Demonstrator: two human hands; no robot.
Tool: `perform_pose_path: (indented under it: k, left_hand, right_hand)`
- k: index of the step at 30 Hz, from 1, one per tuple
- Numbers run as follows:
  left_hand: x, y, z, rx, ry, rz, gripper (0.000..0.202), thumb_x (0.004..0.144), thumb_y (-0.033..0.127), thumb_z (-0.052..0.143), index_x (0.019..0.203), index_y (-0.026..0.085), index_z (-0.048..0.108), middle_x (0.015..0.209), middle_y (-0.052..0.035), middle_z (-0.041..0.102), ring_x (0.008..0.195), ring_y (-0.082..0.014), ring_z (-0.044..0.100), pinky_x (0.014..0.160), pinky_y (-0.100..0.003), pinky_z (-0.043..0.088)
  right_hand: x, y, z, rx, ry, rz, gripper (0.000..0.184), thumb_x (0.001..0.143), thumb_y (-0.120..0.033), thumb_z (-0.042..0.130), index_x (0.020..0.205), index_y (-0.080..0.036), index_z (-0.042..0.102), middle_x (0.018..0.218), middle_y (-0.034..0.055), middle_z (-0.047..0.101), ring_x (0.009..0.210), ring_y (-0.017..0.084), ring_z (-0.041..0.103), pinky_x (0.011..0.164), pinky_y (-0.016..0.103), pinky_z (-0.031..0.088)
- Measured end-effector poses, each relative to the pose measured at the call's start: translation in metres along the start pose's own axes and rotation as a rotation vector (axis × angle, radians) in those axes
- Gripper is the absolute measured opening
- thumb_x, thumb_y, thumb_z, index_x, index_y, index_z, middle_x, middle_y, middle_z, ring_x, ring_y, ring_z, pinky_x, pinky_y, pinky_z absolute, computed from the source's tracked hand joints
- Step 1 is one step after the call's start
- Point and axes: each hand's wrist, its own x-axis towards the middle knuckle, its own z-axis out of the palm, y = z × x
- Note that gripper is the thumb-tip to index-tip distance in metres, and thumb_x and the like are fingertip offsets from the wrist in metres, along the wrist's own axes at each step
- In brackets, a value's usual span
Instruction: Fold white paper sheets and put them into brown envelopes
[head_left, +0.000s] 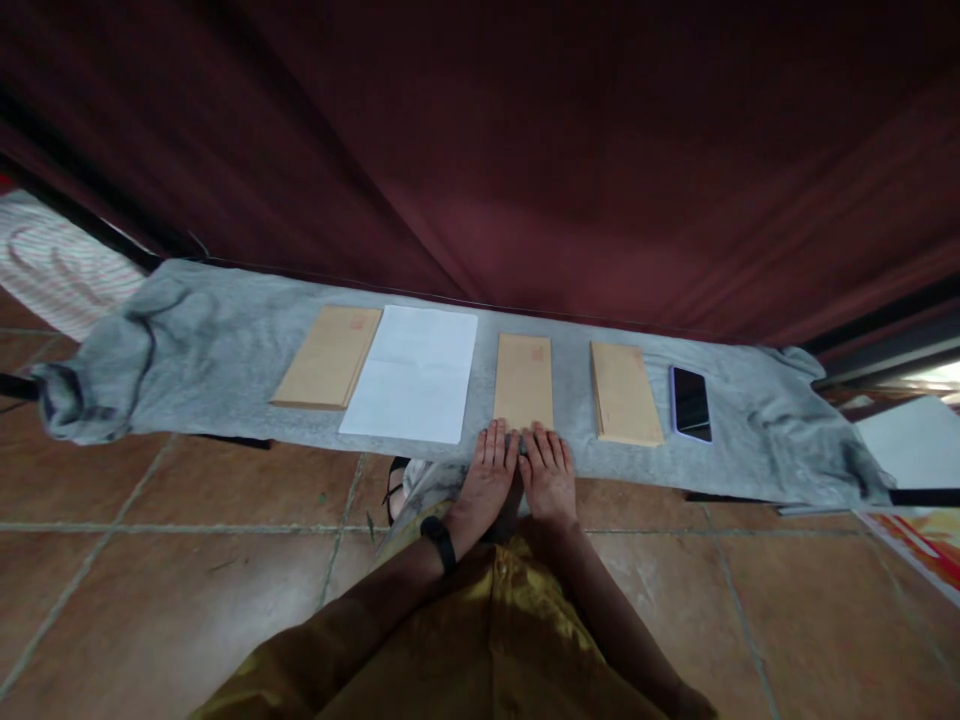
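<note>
Side by side, my left hand (489,475) and my right hand (549,475) lie flat, fingers stretched out, at the near end of a brown envelope (523,375). The fingertips reach its lower edge, and neither hand grasps anything. The envelope lies lengthwise away from me and bears a small reddish print near its far right corner. To its left is a white sheet of paper (416,375), with a stack of brown envelopes (328,357) beside that. On the right lies another stack of brown envelopes (626,393), slightly turned.
A grey cloth (217,350) covers the narrow table. A phone with a purple edge (691,403) lies right of the envelopes. Behind the table hangs a dark red curtain (525,150). Tiled floor (247,570) shows below; a striped cloth (60,260) is at far left.
</note>
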Motion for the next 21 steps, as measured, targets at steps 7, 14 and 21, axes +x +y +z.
perform_pose_path:
  k: [7,14,21]
  left_hand:
    - [0.000,-0.003,0.009,-0.009,0.012,0.038,0.066,0.093,0.007,0.040,0.156,0.003,0.025,0.163,-0.0262,0.023,0.153,-0.0312,0.021,0.125,-0.054,0.024]
    - [0.000,-0.007,0.008,0.019,-0.011,0.065,0.062,0.094,0.008,0.038,0.155,0.005,0.029,0.162,-0.0246,0.027,0.152,-0.0308,0.024,0.124,-0.054,0.027]
    - [-0.003,-0.011,0.003,-0.004,0.008,0.037,0.064,0.092,0.004,0.036,0.155,0.004,0.029,0.163,-0.0244,0.025,0.152,-0.0298,0.023,0.124,-0.052,0.028]
  right_hand:
    - [-0.003,0.007,0.002,0.017,0.042,0.001,0.054,0.105,-0.033,0.035,0.155,-0.013,0.038,0.154,0.0144,0.047,0.145,0.025,0.037,0.120,0.049,0.026]
    - [-0.006,0.011,0.002,0.014,0.059,0.013,0.053,0.106,-0.034,0.036,0.154,-0.012,0.039,0.154,0.0151,0.047,0.144,0.027,0.039,0.119,0.049,0.026]
    - [-0.009,0.017,0.000,0.008,0.076,0.049,0.052,0.106,-0.033,0.036,0.153,-0.012,0.041,0.152,0.0151,0.050,0.144,0.028,0.040,0.119,0.050,0.027]
